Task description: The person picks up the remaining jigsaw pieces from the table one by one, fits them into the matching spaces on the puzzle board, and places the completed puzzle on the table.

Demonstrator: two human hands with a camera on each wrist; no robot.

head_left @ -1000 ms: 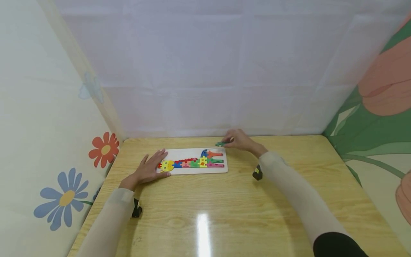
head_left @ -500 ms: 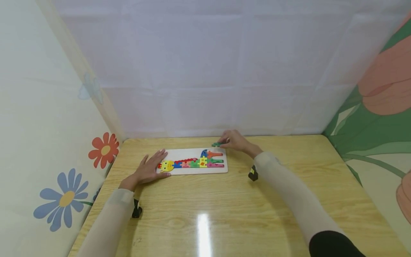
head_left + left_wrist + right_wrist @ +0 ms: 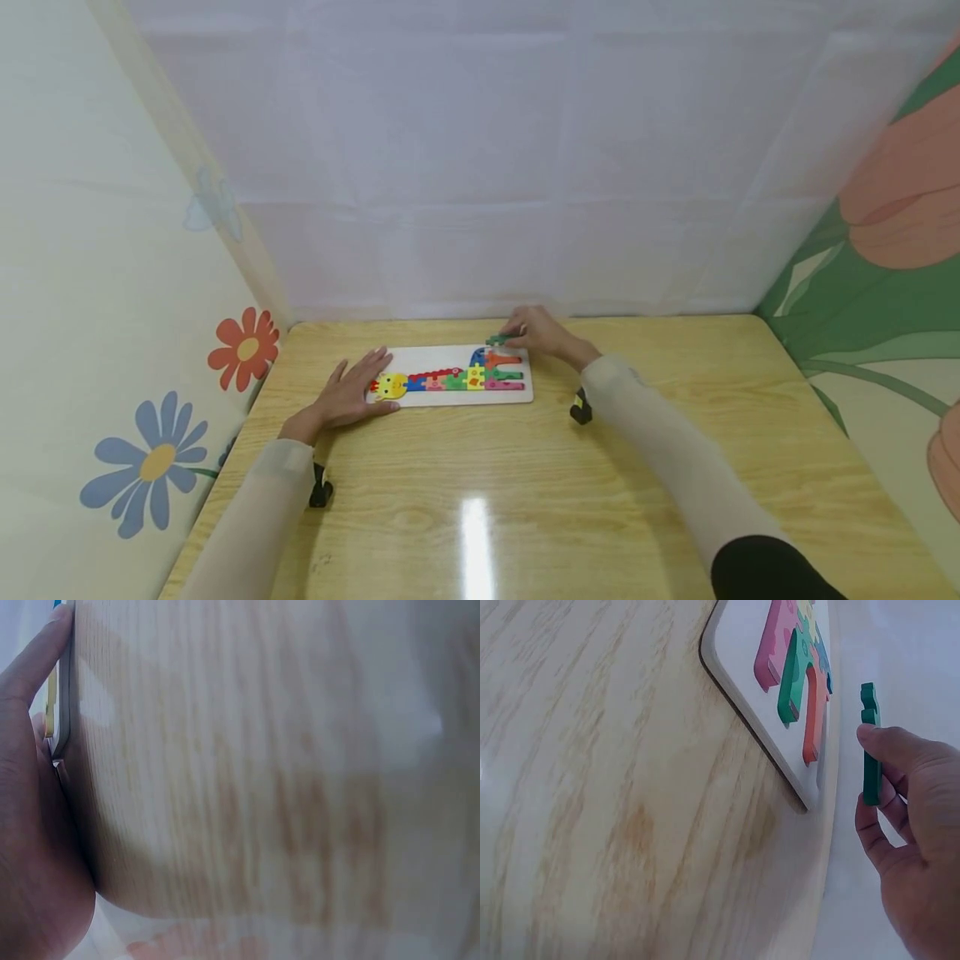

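A white puzzle board lies on the table, bearing a giraffe of colourful interlocking pieces with a yellow head at the left. My left hand rests on the board's left end, fingers spread and fairly straight, thumb along the near edge. Between thumb and fingers, my right hand pinches a green puzzle piece, held just above the board's far right corner. In the right wrist view, the pink leg piece, a second green leg piece and the orange leg piece lie on the board.
The wooden table meets a white cloth backdrop just behind the board. Flower-printed cloths stand at both sides. A black wrist device sits at the left wrist, another at the right.
My right hand has moved left with the green puzzle piece, from beyond the board's right corner to above the orange leg's rear end. The left hand and the board stay still.
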